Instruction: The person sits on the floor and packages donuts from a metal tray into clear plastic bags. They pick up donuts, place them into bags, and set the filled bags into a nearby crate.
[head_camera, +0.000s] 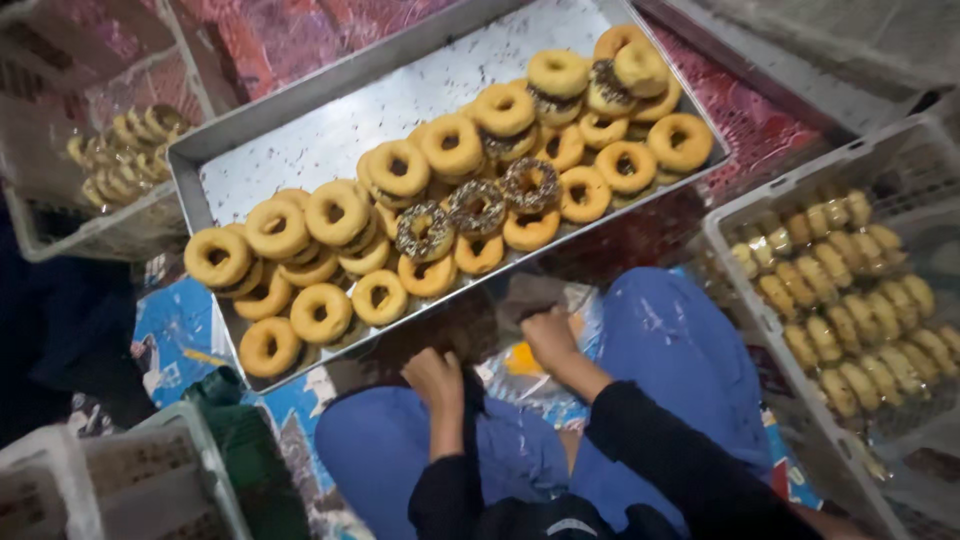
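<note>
Doughnuts (440, 180) crowd tray (300, 140) front edge, bare metal behind, left hand (435, 378) and right hand (548, 335) just below, grip unclear, crates (740, 290) hemming both sides.

The rectangular grey metal tray (300, 150) is showing a dull silver face flecked with dark specks. The plain ring doughnuts (335, 212) on it are showing golden yellow tops with paler centres. Several chocolate-topped ring doughnuts (477, 207) are showing dark brown glaze dotted with light sprinkles (three in a row near the tray's middle). The white plastic lattice crate (745, 300) at one side is showing rows of tan, yellow-brown pastries (860, 300). The blue fabric trousers (670, 350) are reading mid blue; the black long sleeves (660, 440) are reading near black. The patterned floor mat (180, 335) is showing blue with white patches.
</note>
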